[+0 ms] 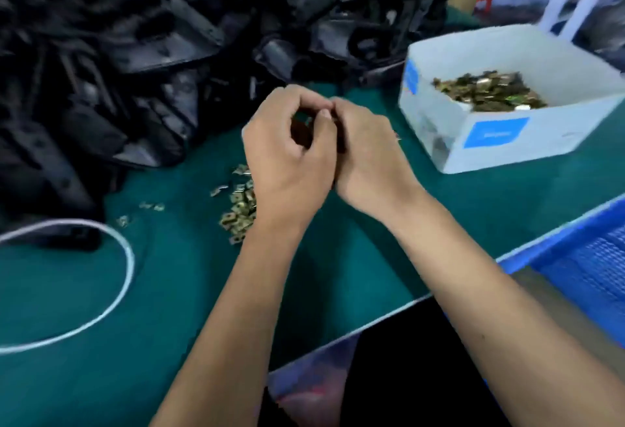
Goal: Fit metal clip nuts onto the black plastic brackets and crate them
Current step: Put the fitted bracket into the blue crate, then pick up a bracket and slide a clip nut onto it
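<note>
- I see my left hand point(287, 159) and right hand point(367, 159) pressed together over the green felt table point(338, 257), fingers of both curled inward around a small dark part point(302, 130) held between them.
- That part is mostly hidden by the fingers; I cannot tell whether it is a bracket, or whether a clip nut sits on it.
- A loose scatter of small brass-coloured metal clip nuts point(238, 210) lies on the felt just beside and partly under my left wrist.
- A big heap of black plastic brackets point(135, 54) fills the far left of the table, well blurred.
- To the right stands a white cardboard box with blue labels point(493, 135), holding more clip nuts point(490, 91).
- A blue plastic mesh crate point(581, 257) sits at the table's near right edge.
- A white cable loop point(128, 257) lies on the felt at the left.
</note>
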A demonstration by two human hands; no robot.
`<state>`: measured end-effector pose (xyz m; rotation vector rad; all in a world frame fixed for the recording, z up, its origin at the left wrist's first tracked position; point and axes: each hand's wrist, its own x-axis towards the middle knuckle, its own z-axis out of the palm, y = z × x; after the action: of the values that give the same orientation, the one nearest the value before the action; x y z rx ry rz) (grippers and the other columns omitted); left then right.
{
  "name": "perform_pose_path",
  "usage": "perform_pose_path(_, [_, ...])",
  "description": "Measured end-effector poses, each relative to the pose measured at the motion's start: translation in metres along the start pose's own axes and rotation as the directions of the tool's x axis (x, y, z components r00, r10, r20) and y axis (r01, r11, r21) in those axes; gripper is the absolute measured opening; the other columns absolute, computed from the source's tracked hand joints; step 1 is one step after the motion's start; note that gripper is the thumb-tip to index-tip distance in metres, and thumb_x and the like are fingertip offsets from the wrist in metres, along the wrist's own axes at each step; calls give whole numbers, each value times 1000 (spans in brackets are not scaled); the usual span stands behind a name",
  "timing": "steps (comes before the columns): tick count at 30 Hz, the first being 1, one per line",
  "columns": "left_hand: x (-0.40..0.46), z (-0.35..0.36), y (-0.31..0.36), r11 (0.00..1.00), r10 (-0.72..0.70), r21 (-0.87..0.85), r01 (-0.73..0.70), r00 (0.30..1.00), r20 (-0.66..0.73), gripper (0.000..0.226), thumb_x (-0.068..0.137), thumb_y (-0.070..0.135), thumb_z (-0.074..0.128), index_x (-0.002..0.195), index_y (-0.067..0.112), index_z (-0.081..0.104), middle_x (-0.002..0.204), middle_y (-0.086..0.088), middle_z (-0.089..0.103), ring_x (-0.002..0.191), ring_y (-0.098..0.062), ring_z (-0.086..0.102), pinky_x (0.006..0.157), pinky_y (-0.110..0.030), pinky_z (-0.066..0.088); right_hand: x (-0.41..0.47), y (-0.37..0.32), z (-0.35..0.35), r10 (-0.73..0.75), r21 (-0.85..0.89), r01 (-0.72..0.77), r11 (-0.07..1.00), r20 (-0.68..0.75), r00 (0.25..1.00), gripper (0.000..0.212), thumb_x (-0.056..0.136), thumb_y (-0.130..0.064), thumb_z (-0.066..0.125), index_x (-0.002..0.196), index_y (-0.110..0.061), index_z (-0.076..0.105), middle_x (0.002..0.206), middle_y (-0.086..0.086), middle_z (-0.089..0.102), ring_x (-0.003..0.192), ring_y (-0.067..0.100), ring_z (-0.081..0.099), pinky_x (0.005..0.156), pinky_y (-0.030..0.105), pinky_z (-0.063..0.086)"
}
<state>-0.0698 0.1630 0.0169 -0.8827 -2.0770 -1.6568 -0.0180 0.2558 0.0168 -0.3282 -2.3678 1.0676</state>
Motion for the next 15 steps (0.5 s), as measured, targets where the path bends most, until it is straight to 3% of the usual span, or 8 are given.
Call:
perform_pose_path(1, [2, -18, -14, 998, -33, 43, 35, 999, -40, 11, 85, 8, 61, 84, 13, 70, 81, 6, 69, 79, -10, 64, 74, -33, 52, 5, -4, 18, -46, -132, 57, 990, 85, 995, 23, 91, -16, 57, 112, -19, 65, 91, 1, 74, 85, 28, 69, 72, 41, 54])
perform_pose_path(3, [8, -60, -43, 987, -72, 134, 90, 988, -136, 11, 83, 10, 59, 81, 14, 69, 78, 7, 67, 75, -11, 63, 73, -37, 53, 14, -26, 53, -108, -177, 167, 970, 302, 947, 38, 87, -21, 60, 125, -26, 60, 93, 4, 74, 86, 33, 69, 72, 42, 55])
perform_pose_path(5, [12, -99, -69, 960, -68, 249, 127, 970, -232, 11, 83, 13, 58, 82, 13, 70, 79, 4, 68, 74, -15, 63, 73, -40, 53, 23, -41, 87, -166, -280, 347, 895, 514, 842, 39, 90, -38, 65, 126, -27, 58, 97, 4, 66, 93, 32, 64, 74, 39, 52])
perform_pose_path(7, [15, -138, -91, 897, -43, 406, 174, 949, -311, 12, 85, 14, 58, 85, 11, 70, 83, -1, 68, 76, -20, 63, 74, -40, 52, 27, -51, 114, -214, -324, 532, 782, 663, 718, 56, 88, -65, 64, 129, -27, 58, 103, 2, 50, 100, 26, 53, 83, 37, 49])
perform_pose_path(9, [15, -170, -107, 805, -15, 551, 220, 936, -353, 14, 87, 16, 57, 88, 10, 70, 91, -8, 68, 87, -29, 63, 82, -42, 49, 28, -53, 131, -240, -334, 581, 743, 677, 696, 67, 86, -75, 59, 134, -28, 56, 111, 2, 48, 110, 26, 51, 89, 41, 51])
perform_pose_path(12, [17, -207, -121, 661, -28, 648, 378, 875, -482, 24, 84, 24, 54, 97, 13, 70, 106, -13, 66, 107, -36, 57, 96, -36, 35, 30, -57, 157, -320, -321, 588, 743, 601, 732, 66, 90, -71, 57, 140, -27, 52, 121, 4, 51, 116, 28, 54, 87, 42, 53])
perform_pose_path(15, [21, -226, -126, 536, -116, 513, 671, 660, -742, 41, 77, 37, 58, 112, 16, 63, 128, -13, 54, 124, -37, 46, 98, -35, 31, 31, -68, 179, -346, -352, 616, 705, 587, 732, 62, 94, -65, 56, 143, -26, 49, 124, 7, 50, 108, 30, 57, 76, 42, 54])
